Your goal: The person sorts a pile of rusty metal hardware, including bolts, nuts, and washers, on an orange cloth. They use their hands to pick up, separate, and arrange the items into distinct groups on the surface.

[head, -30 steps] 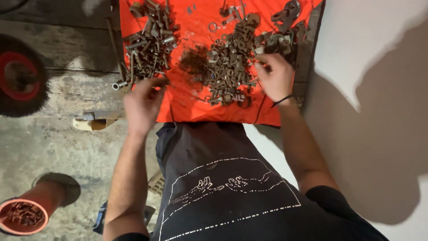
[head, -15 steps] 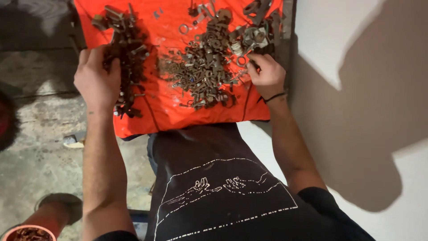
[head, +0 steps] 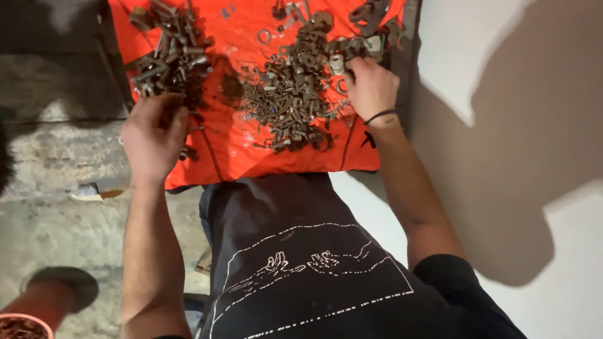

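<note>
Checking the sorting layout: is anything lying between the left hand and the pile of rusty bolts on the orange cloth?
Nothing visible is in the way. The left hand sits at the near edge of the bolt pile, its fingers already reaching the lowest pieces, with only orange cloth around it.

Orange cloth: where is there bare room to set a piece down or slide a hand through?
On the orange cloth, the near strip between the middle pile of washers and nuts and the cloth's front edge is bare. A narrower lane runs between that pile and the bolt pile. It is crowded around the left hand and right hand.
</note>
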